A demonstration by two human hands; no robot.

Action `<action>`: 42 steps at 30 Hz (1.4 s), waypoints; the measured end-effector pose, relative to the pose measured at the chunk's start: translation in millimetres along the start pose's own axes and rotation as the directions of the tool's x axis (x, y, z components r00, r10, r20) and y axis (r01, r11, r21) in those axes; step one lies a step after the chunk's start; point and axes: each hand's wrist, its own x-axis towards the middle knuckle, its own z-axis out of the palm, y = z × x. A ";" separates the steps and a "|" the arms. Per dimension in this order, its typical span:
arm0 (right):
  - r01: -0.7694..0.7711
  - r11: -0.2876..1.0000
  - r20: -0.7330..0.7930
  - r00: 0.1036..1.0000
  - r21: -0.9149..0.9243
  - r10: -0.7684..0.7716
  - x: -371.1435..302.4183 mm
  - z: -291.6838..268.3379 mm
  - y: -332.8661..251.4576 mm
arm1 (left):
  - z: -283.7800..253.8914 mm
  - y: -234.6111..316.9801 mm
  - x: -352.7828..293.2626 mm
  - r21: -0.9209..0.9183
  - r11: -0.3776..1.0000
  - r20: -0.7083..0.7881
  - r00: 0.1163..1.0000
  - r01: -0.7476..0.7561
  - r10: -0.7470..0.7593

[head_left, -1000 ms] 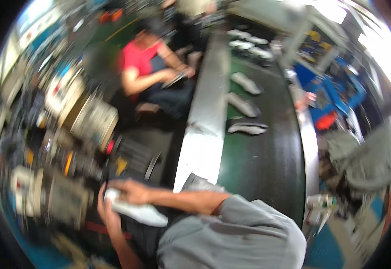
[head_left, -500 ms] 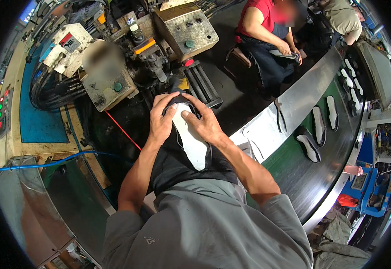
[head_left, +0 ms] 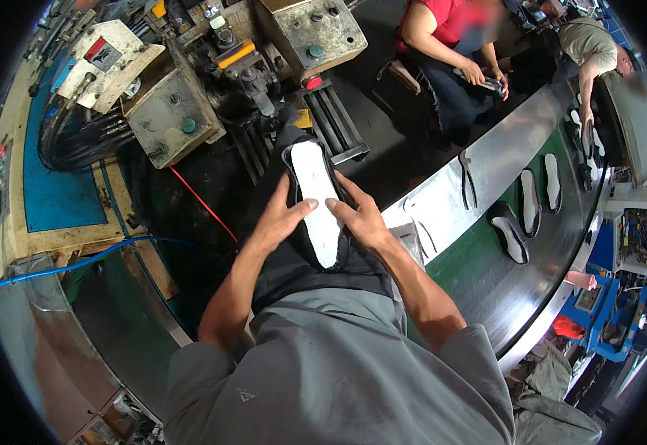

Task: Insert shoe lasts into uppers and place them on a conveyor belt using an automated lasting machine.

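A black shoe upper (head_left: 317, 204) with a white insole facing up lies lengthwise above my lap. My left hand (head_left: 280, 217) grips its left side, thumb on the white sole and fingers tucked around the dark edge. On the opposite side my right hand (head_left: 359, 215) holds it the same way, its thumb pressing the sole near the middle. Both thumbs point at each other across the white surface. The underside of the upper, and the fingertips beneath it, are hidden.
Pincers (head_left: 468, 182) lie on the metal ledge to my right. Beyond it, a green conveyor belt (head_left: 479, 289) carries several shoe uppers (head_left: 529, 204). Ahead stands a machine with a control box (head_left: 171, 119). A co-worker in red (head_left: 435, 37) sits far right; another person (head_left: 589, 48) reaches over the belt.
Both hands have slid from the shoe's far end toward its middle, uncovering that end. The shoe now points straighter ahead. The far co-worker's arm has stretched down to the belt.
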 end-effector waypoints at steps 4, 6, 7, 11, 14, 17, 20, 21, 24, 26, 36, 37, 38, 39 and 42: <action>0.028 0.997 -0.028 0.999 -0.070 -0.030 -19.5 -3.2 3.9 | 14.6 0.5 -23.6 -0.119 0.988 0.023 0.995 0.096 -0.094; 0.325 0.779 -0.013 0.919 -0.536 -0.393 -43.0 7.9 -9.2 | 16.1 8.3 -27.1 -0.115 0.991 0.013 0.998 0.069 -0.068; 0.288 0.726 0.038 0.939 -0.624 -0.341 -59.8 16.8 -25.1 | 16.4 16.8 -26.3 -0.237 0.958 0.018 0.986 0.164 -0.165; 0.292 0.298 0.218 0.941 -0.909 -0.258 -76.1 36.3 -37.0 | 29.4 21.3 -17.8 -0.624 0.755 -0.040 0.957 0.201 -0.288; 0.228 0.253 0.166 0.956 -0.940 -0.242 -57.2 31.5 -39.1 | 32.3 19.8 -13.0 -0.683 0.702 -0.052 0.944 0.204 -0.326; 0.206 0.311 0.151 0.969 -0.928 -0.193 -51.3 22.0 -40.3 | 30.5 29.0 -16.1 -0.679 0.694 -0.032 0.935 0.239 -0.353; 0.190 0.396 0.125 0.975 -0.899 -0.184 -51.7 13.6 -33.6 | 25.7 55.3 -7.4 -0.539 0.797 -0.018 0.942 0.274 -0.336; 0.190 0.425 0.110 0.972 -0.885 -0.206 -53.6 12.0 -30.9 | 22.5 65.7 0.9 -0.408 0.873 -0.049 0.949 0.267 -0.312; 0.264 0.411 0.147 0.944 -0.872 -0.296 -54.5 21.2 -25.3 | -20.6 8.3 58.6 0.211 0.970 -0.325 0.928 -0.118 0.184; 0.288 0.407 0.156 0.932 -0.867 -0.328 -57.6 22.8 -20.0 | -31.1 11.6 79.9 0.318 0.936 -0.304 0.919 -0.149 0.250; 0.345 0.415 0.161 0.895 -0.842 -0.417 -54.5 17.1 0.1 | -35.0 17.1 93.7 0.358 0.930 -0.251 0.949 -0.090 0.188; 0.350 0.413 0.160 0.890 -0.841 -0.427 -54.2 16.0 1.1 | -34.4 18.1 92.5 0.383 0.918 -0.226 0.953 -0.104 0.202; 0.352 0.413 0.164 0.890 -0.840 -0.426 -54.5 15.5 2.1 | -33.4 18.3 90.9 0.382 0.918 -0.230 0.952 -0.102 0.201; 0.357 0.415 0.172 0.891 -0.837 -0.421 -54.8 15.6 2.8 | -33.7 16.9 89.2 0.361 0.925 -0.231 0.950 -0.115 0.208; 0.376 0.416 0.180 0.881 -0.828 -0.437 -52.5 15.1 6.8 | -32.0 13.8 86.0 0.175 0.977 -0.245 0.956 -0.120 0.161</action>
